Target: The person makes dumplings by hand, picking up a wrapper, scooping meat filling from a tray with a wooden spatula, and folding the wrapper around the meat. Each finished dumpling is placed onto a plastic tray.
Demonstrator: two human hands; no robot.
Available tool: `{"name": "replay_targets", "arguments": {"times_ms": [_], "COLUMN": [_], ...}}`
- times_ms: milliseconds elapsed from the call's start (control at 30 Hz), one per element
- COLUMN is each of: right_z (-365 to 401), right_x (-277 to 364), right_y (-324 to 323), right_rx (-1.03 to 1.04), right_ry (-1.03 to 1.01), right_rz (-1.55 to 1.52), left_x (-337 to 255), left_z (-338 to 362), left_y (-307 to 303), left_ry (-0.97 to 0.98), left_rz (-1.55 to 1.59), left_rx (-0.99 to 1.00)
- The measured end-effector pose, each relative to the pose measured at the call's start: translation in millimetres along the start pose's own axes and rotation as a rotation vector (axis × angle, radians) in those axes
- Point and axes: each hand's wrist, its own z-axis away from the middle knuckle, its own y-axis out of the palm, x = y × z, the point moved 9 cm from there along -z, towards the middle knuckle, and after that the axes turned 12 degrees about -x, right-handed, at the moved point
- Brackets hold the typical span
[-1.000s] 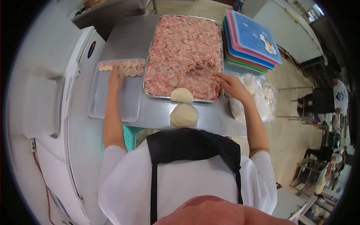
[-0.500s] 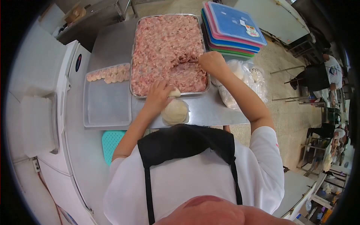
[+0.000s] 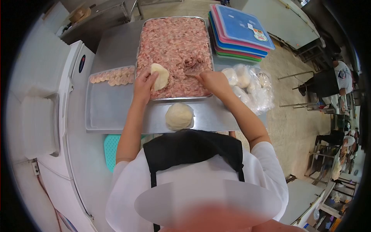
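Note:
A round dumpling wrapper (image 3: 160,77) is held up by its edge in my left hand (image 3: 144,84), above the near left part of the minced meat (image 3: 170,42). The meat fills a large metal tray (image 3: 181,98). My right hand (image 3: 213,82) is closed around a thin spatula (image 3: 190,75), its tip at the meat near a scooped-out hollow. On the steel table close to my apron rests a stack of round wrappers (image 3: 179,116). To the left, a plastic tray (image 3: 110,110) has rows of filled dumplings (image 3: 116,75) along its far end.
Stacked coloured plastic lids (image 3: 239,31) stand right of the meat tray. Clear bags of pale dough rounds (image 3: 249,83) lie at the table's right edge. A turquoise perforated basket (image 3: 112,150) is below the table. Other people (image 3: 342,77) are farther right.
My left hand has lifted a wrapper off the stack and moved left, over the meat. My right hand has come down and nearer to the wrapper with the spatula.

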Motion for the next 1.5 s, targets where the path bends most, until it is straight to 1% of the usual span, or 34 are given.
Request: {"name": "replay_targets", "arguments": {"times_ms": [67,100,167,200,267,300,367,400,467,567,600,667,700,767,800,867,900,967,1000,1067,1100,1167,1200,1300,1367,1400,1467,1500], "right_z": [11,16,24,28,27,26,19,15,9,-3,-6,-13,-16,-25,-21,-21,-20,-14,-12,-14,-13,-17,-17,-11,-13,-16,-21,-23], "right_x": [-13,-21,-32,-36,-47,-51,-40,-33,-16,10,18,27,28,34,41,45,47,59,61,57,53,56,58,85,79,76,67,63], "right_y": [3,5,9,12,17,20,1,-11,-22,-33,-34,-31,-29,-43,-49,-59,-66,-86,-91,-70,-60,-90,-99,-112,-97,-93,-109,-116], "right_rx": [0.066,0.1,0.105,0.108,0.108,0.106,0.012,-0.033,-0.004,0.039,0.05,0.022,0.004,-0.276,-0.403,-0.191,-0.09,-0.103,-0.11,-0.139,-0.154,-0.046,0.005,-0.201,-0.204,-0.204,-0.191,-0.191], "right_ry": [0.156,0.236,0.373,0.444,0.536,0.581,0.614,0.63,0.621,0.563,0.537,0.506,0.491,0.105,-0.081,-0.083,-0.083,-0.093,-0.095,-0.141,-0.164,-0.177,-0.183,-0.239,-0.229,-0.234,-0.246,-0.244], "right_rz": [-0.213,-0.316,-0.556,-0.676,-0.818,-0.888,-0.987,-1.037,-1.143,-1.267,-1.303,-1.226,-1.187,-0.859,-0.684,-0.366,-0.207,-0.107,-0.055,-0.141,-0.184,0.038,0.145,-0.006,-0.095,-0.136,-0.264,-0.33], "left_x": [1,7,-2,-13,-35,-38,-43,-44,-44,-34,-27,-21,-25,-44,-38,-22,-14,-6,-4,-8,-11,-16,-18,-20,-30,-24,-17,-23], "left_z": [-12,-16,-13,-12,-13,-15,-20,-24,-28,-27,-26,-21,-17,-4,-8,-21,-24,-26,-27,-13,-6,2,-2,-9,-12,-18,-29,-27], "left_y": [-6,-12,-9,-9,-5,-7,-9,-5,7,37,44,60,63,71,66,51,42,30,34,44,42,39,41,42,47,45,33,35], "left_ry": [0.126,0.09,0.013,0.152,0.432,0.419,0.395,0.341,0.228,0.046,-0.022,-0.157,-0.152,-0.145,-0.178,-0.238,-0.219,-0.18,-0.222,-0.315,-0.339,-0.368,-0.347,-0.289,-0.24,-0.256,-0.271,-0.224], "left_rz": [-0.224,-0.155,-0.015,-0.211,-0.605,-0.566,-0.483,-0.381,-0.176,0.215,0.285,0.421,0.552,0.812,0.832,0.872,0.845,0.79,0.795,0.802,0.76,0.696,0.715,0.716,0.673,0.738,0.872,0.751], "left_rx": [0.049,0.047,0.044,0.034,0.016,-0.029,-0.12,-0.117,-0.117,-0.036,-0.007,0.061,0.067,0.082,0.044,-0.032,-0.101,-0.234,-0.227,-0.217,-0.276,-0.398,-0.352,-0.24,-0.199,-0.158,-0.081,0.015]}}
